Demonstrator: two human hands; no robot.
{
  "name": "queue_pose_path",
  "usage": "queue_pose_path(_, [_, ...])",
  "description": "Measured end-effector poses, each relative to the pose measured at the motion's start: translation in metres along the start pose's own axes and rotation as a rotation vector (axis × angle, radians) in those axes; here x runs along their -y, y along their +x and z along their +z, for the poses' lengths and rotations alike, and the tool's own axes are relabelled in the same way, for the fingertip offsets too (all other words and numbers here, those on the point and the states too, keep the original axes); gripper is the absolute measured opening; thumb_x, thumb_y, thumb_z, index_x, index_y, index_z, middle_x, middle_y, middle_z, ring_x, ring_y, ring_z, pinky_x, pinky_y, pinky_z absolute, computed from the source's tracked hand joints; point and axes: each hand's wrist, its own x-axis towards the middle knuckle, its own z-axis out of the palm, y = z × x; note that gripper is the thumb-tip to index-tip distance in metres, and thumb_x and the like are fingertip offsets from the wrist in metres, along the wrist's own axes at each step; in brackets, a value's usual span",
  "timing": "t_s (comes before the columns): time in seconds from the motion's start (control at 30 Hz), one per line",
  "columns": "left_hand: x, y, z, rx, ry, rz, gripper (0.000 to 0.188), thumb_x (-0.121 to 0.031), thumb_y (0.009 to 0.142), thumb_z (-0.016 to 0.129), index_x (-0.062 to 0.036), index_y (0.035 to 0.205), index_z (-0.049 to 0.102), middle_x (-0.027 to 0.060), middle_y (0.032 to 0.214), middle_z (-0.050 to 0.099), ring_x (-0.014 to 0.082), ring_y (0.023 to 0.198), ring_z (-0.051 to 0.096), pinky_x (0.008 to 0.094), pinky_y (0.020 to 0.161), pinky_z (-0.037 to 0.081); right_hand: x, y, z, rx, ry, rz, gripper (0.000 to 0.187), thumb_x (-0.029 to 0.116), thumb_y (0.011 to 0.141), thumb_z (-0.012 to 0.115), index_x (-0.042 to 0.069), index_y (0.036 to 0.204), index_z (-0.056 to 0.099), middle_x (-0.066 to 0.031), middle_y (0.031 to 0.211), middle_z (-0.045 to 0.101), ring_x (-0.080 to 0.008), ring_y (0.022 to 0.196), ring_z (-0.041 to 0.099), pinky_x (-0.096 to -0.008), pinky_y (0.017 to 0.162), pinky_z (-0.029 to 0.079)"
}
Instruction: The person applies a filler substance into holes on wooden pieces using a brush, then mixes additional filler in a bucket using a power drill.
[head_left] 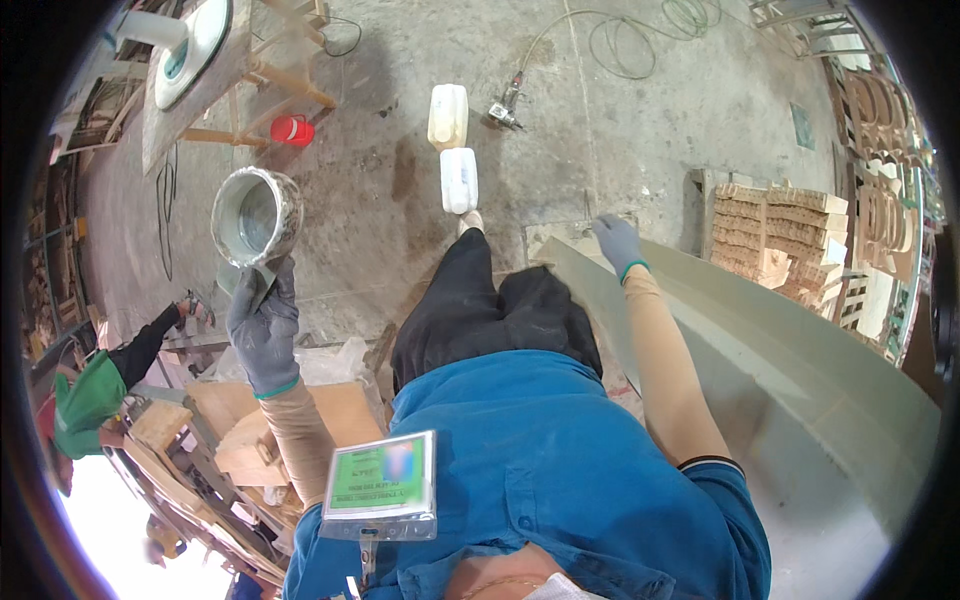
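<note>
My left hand (265, 330), in a grey glove with a green cuff, is closed at the lower side of a round, open-topped pot (291, 205). The pot is whitish, its rim and wall smeared with dried residue, and it is tipped so that I see its pale grey inside. A flat grey-green piece (257, 284) shows between the fingers and the pot; I cannot tell if it is a handle. My right hand (617, 243), gloved the same way, hangs by the far end of a long grey-green panel (700, 290). Its fingers point forward and seem to hold nothing.
Two white plastic jugs (460, 180) stand before my feet. Beyond them a power tool (505, 112) lies with its hose. A red container (292, 130) sits by a wooden-legged table (205, 110). Stacked wood pieces (770, 235) stand at right; a person in green (90, 400) is far left.
</note>
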Motion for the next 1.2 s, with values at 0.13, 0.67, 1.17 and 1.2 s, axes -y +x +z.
queue_pose_path(0.13, [-0.01, 0.061, 0.03, -0.009, 0.04, -0.022, 0.032, -0.002, 0.092, 0.045, 0.0106, 0.122, 0.046, 0.0252, 0.128, 0.05, 0.0351, 0.121, 0.047, 0.0485, 0.107, 0.037, -0.037, 0.047, -0.009, 0.08, -0.012, 0.135, 0.045, 0.041, 0.087, 0.046, 0.003, 0.101, 0.066, -0.0239, 0.105, 0.062, -0.0409, 0.1, 0.057, -0.0445, 0.089, 0.044])
queue_pose_path(0.67, [0.17, 0.32, 0.214, 0.095, 0.186, -0.098, 0.032, -0.006, 0.093, 0.046, 0.0069, 0.122, 0.048, 0.0197, 0.121, 0.056, 0.0305, 0.112, 0.054, 0.047, 0.102, 0.042, -0.195, 0.175, -0.117, -0.059, -0.121, 0.482, 0.029, 0.025, 0.082, 0.056, 0.006, 0.103, 0.064, -0.0194, 0.087, 0.066, -0.0353, 0.08, 0.064, -0.0439, 0.07, 0.05])
queue_pose_path(1.17, [0.456, 0.566, 0.522, 0.139, 0.559, -0.504, 0.036, -0.008, 0.093, 0.049, 0.0071, 0.125, 0.045, 0.0155, 0.126, 0.05, 0.028, 0.115, 0.05, 0.0441, 0.099, 0.045, -0.249, 0.309, -0.281, -0.364, 0.724, 0.801, 0.034, 0.033, 0.081, 0.057, 0.004, 0.097, 0.068, -0.0126, 0.085, 0.068, -0.0259, 0.078, 0.064, -0.0373, 0.071, 0.049])
queue_pose_path(1.2, [0.48, 0.58, 0.543, 0.16, 0.591, -0.545, 0.036, -0.008, 0.093, 0.05, 0.0076, 0.125, 0.045, 0.0158, 0.126, 0.049, 0.0276, 0.115, 0.05, 0.0444, 0.1, 0.044, -0.251, 0.307, -0.275, -0.385, 0.659, 0.778, 0.034, 0.032, 0.082, 0.057, 0.004, 0.096, 0.068, -0.0118, 0.084, 0.068, -0.0229, 0.075, 0.064, -0.0357, 0.069, 0.05])
